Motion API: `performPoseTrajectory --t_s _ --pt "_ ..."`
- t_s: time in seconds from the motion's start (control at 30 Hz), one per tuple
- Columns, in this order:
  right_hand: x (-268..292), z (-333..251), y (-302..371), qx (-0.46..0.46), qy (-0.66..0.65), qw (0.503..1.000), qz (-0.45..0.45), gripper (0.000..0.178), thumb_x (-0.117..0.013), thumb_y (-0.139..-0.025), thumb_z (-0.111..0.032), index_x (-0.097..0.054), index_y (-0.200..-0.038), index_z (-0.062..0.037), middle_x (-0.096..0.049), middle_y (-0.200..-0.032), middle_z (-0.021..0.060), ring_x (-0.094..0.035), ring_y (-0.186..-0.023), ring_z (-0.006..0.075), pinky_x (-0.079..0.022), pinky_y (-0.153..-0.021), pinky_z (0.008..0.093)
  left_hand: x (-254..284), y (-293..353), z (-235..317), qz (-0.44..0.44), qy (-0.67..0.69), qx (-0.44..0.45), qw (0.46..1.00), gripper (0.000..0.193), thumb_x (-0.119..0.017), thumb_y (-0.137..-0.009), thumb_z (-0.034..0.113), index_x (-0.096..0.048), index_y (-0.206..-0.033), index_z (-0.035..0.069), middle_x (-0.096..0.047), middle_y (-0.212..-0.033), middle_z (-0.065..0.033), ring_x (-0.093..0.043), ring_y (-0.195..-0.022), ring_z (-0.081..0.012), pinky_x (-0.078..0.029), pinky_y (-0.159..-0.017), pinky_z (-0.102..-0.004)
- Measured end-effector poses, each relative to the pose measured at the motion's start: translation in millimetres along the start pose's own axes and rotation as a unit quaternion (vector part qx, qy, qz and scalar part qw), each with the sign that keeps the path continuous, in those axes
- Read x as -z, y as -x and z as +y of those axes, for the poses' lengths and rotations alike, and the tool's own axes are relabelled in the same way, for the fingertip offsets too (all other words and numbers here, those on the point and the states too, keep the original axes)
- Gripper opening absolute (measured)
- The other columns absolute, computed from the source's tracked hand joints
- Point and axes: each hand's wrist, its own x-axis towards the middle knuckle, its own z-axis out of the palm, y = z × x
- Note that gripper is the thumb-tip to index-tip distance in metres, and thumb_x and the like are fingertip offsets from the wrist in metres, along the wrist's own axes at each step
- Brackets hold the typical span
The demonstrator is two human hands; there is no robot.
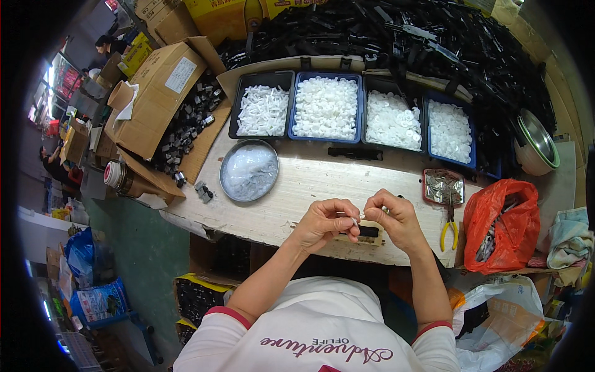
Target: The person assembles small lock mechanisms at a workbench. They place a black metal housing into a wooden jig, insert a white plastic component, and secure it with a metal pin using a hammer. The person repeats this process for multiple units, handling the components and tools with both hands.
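My left hand (328, 221) is closed in a pinch on a small white plastic part (355, 221). Close beside it, my right hand (396, 218) pinches a thin, pale piece (364, 216) that points toward the left fingertips. The two pieces are too small to tell whether they touch. Under both hands, near the table's front edge, lies a light wooden block (373, 241) with a black part (368, 231) on it, half hidden by the fingers.
Trays of small white parts (326, 106) stand along the back, before a heap of black parts (396, 37). A round metal dish (273, 162) sits left. Right are a tin of metal pins (442, 186), yellow-handled pliers (450, 235) and a red bag (524, 211). A carton (155, 93) spills black-and-silver pieces.
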Motion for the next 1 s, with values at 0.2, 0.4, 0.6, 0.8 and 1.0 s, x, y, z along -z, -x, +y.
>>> performPoseTrajectory --t_s 0.2,0.4,0.6,0.8,1.0 --pt "-5 3 -2 0.005 0.04 0.998 -0.038 0.009 -0.059 -0.082 -0.009 -0.059 -0.081 0.0002 -0.055 -0.073 0.0063 -0.053 -0.068 0.015 -0.042 -0.062 0.0273 0 4 1 -0.017 -0.004 -0.022 1.0 0.009 -0.062 -0.078 -0.002 -0.062 -0.086 0.001 -0.053 -0.088 -0.0097 -0.062 -0.073 -0.019 -0.057 -0.061 -0.0312" --pt "-3 -4 -6 -0.044 -0.027 0.995 -0.08 0.011 -0.059 -0.082 -0.01 -0.059 -0.08 0.0004 -0.055 -0.07 0.0066 -0.053 -0.067 0.0151 -0.042 -0.061 0.0281 0 8 1 -0.028 -0.021 -0.037 0.999 0.008 -0.06 -0.078 -0.003 -0.061 -0.085 0.0 -0.053 -0.087 -0.009 -0.063 -0.073 -0.0191 -0.057 -0.062 -0.0306" --pt "-5 -3 -6 0.014 0.02 0.994 -0.105 0.012 -0.06 -0.082 -0.012 -0.059 -0.078 -0.0004 -0.056 -0.069 0.0069 -0.053 -0.066 0.0149 -0.042 -0.061 0.0277 -1 11 1 -0.027 -0.065 -0.057 0.996 0.007 -0.059 -0.079 -0.003 -0.062 -0.085 -0.001 -0.053 -0.087 -0.009 -0.063 -0.072 -0.0193 -0.057 -0.063 -0.0304" --pt "-20 -1 -1 0.101 0.152 0.983 -0.003 0.009 -0.06 -0.076 -0.005 -0.057 -0.083 -0.0021 -0.053 -0.07 0.0085 -0.05 -0.07 0.0227 -0.037 -0.066 0.033 -2 13 3 0.018 -0.172 -0.113 0.978 0.009 -0.056 -0.08 -0.005 -0.061 -0.088 -0.003 -0.054 -0.09 -0.0094 -0.063 -0.077 -0.0194 -0.056 -0.068 -0.0288" --pt "-35 -5 5 0.222 0.352 0.909 0.027 0.028 -0.062 -0.066 0.0 -0.054 -0.093 -0.0037 -0.052 -0.075 0.0071 -0.048 -0.072 0.0229 -0.033 -0.066 0.0339 -3 17 -2 0.041 -0.364 -0.201 0.909 0.011 -0.054 -0.08 -0.009 -0.06 -0.089 -0.004 -0.054 -0.09 -0.0084 -0.062 -0.079 -0.0169 -0.056 -0.073 -0.0247"
